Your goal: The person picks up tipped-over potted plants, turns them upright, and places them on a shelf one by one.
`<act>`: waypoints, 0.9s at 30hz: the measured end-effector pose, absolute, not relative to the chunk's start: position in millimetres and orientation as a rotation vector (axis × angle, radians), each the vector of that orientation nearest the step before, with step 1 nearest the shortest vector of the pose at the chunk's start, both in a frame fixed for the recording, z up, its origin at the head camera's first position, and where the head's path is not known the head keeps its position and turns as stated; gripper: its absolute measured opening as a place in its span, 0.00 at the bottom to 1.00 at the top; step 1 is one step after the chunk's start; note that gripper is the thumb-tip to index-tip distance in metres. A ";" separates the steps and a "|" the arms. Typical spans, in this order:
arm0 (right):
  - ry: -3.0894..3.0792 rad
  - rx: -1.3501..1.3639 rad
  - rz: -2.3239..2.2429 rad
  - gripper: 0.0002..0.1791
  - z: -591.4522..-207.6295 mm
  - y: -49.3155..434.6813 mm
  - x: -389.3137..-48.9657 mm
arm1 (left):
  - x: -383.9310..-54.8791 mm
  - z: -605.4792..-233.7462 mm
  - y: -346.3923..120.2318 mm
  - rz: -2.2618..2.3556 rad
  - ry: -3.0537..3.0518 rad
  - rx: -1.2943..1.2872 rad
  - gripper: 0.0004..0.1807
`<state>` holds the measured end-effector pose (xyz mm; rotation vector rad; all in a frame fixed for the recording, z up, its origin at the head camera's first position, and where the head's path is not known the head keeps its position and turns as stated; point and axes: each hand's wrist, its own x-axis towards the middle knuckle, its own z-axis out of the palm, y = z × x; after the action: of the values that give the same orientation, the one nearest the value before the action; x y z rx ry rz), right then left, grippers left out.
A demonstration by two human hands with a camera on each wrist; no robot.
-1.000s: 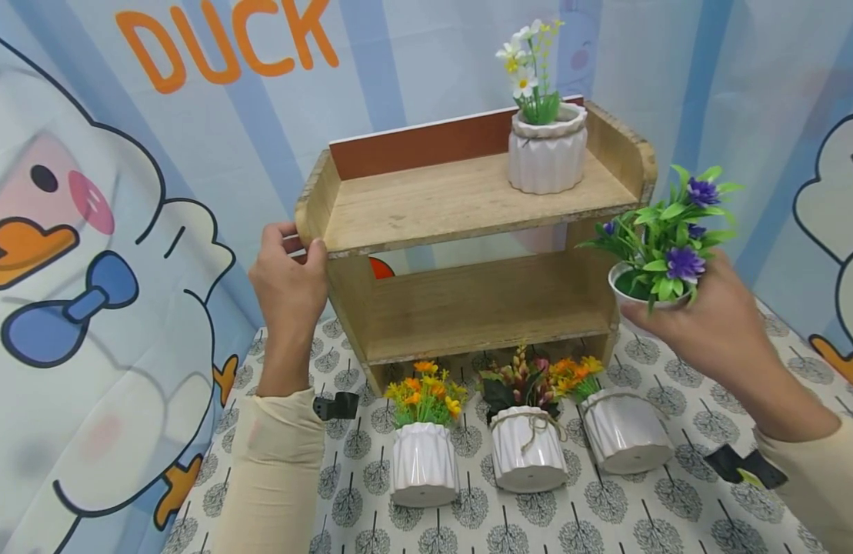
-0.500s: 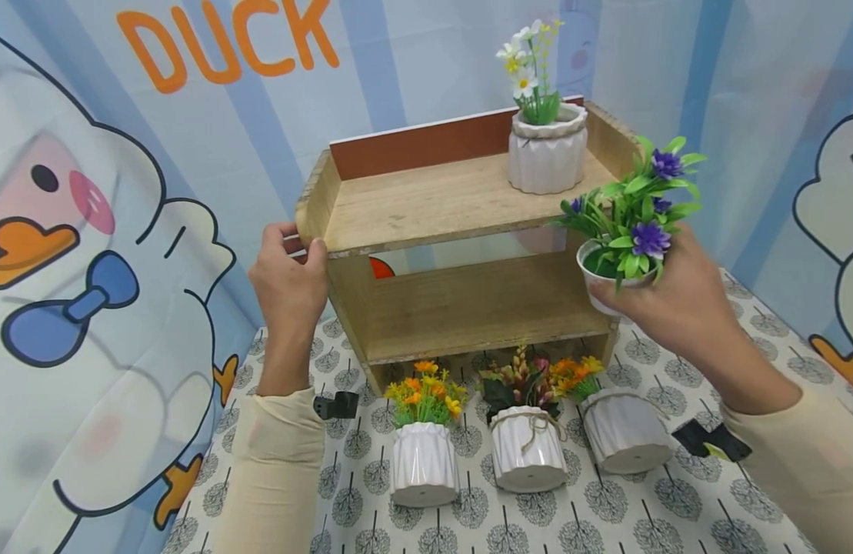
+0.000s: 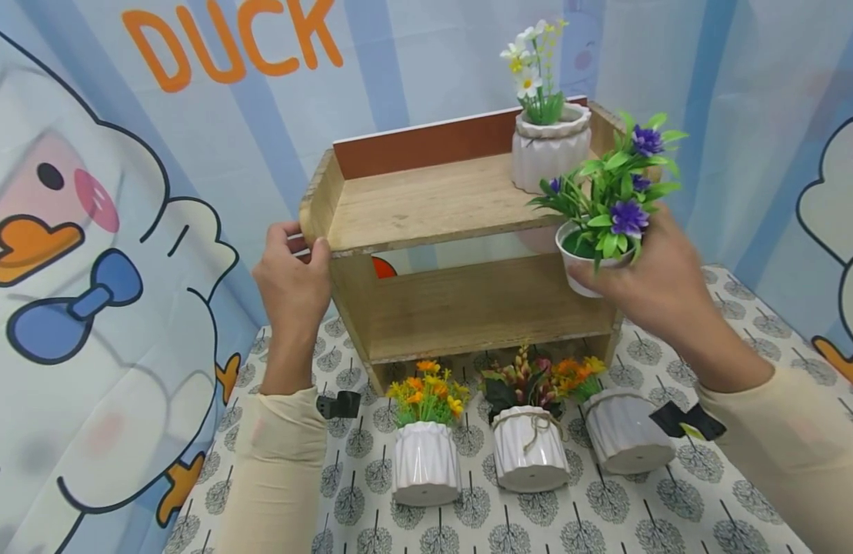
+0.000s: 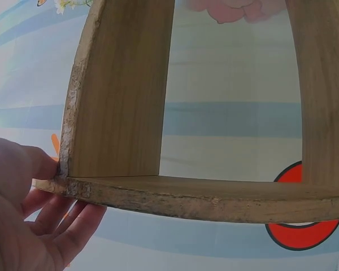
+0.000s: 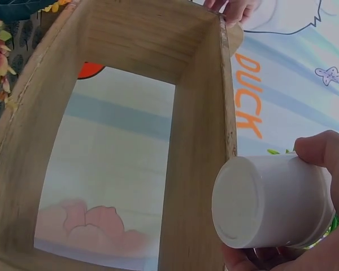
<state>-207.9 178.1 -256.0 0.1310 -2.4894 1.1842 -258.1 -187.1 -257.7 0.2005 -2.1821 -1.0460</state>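
Observation:
My right hand (image 3: 664, 285) grips a potted plant with purple flowers (image 3: 609, 211), in front of the right end of a wooden shelf (image 3: 426, 204). The right wrist view shows this plant's smooth white pot (image 5: 265, 200) from its underside, with thumb and fingers around it near the shelf's upper board. At the shelf's upper left corner my left hand (image 3: 291, 285) holds the side panel. In the left wrist view, its thumb (image 4: 40, 161) lies on one side of the wood and its fingers on the other. A white ribbed pot with white flowers (image 3: 551, 154) stands on the top board.
Before the shelf, on a tree-print cloth (image 3: 509, 531), are a pot with orange-yellow flowers (image 3: 426, 465), a twine-tied pot with dark leaves (image 3: 531, 454) and a tilted pot with orange flowers (image 3: 627, 435). A duck-print curtain (image 3: 433, 61) hangs behind.
My right hand has carried the purple-flowered plant leftward and slightly up, towards the shelf's right end. The left hand has kept its hold on the side panel.

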 end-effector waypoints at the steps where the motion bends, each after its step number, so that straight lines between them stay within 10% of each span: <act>1: -2.487 0.136 1.182 0.56 -255.0 176.5 -208.9 | -258.1 -257.8 -187.2 -1.046 -2.184 0.201 0.19; 27: -2.386 0.152 1.284 0.49 -222.5 136.0 -235.8 | -258.2 -256.8 -185.2 -1.053 -2.191 0.185 0.19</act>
<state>-235.8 136.0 -222.5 0.1519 -2.3864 1.2838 -258.2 -185.2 -256.8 0.1851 -2.1912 -1.0531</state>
